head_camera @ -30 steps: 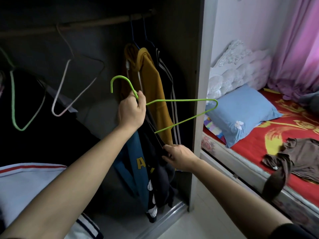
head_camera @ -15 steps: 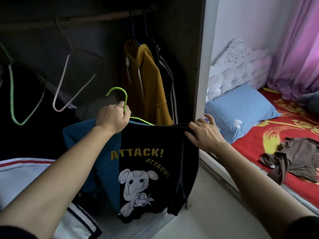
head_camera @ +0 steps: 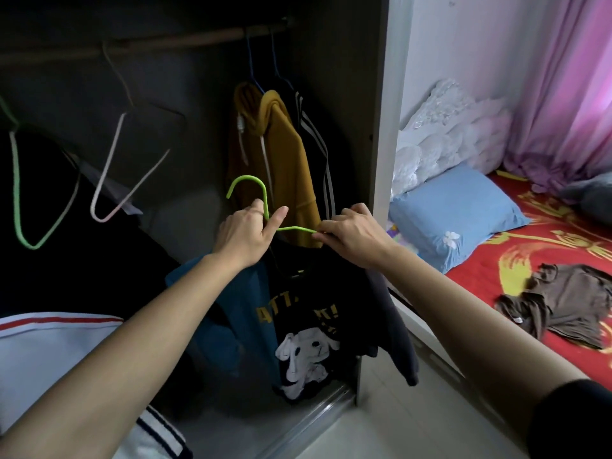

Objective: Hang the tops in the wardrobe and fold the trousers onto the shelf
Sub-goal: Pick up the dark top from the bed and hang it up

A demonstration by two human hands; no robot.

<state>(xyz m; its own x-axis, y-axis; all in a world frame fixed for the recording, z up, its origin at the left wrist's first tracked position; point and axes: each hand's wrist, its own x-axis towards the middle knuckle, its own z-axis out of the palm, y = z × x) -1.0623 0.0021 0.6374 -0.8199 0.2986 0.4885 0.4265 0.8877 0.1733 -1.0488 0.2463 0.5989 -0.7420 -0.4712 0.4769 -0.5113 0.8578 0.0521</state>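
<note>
Gripping the green hanger [head_camera: 246, 178] by its neck, the left hand [head_camera: 245, 233] holds the black-and-blue top [head_camera: 298, 313] mid-frame inside the wardrobe [head_camera: 344, 94]. The right hand [head_camera: 354, 235] pinches the hanger's arm. At three o'clock, a brown garment [head_camera: 559, 296] lies on the red bed [head_camera: 546, 226].

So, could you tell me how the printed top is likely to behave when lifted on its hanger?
Probably floppy: the top hangs in loose folds below the green hanger, sleeve dangling. Likely light: the thin hanger in the left hand shows no obvious bend. It may slip sideways; the right hand pinches one shoulder.
</note>
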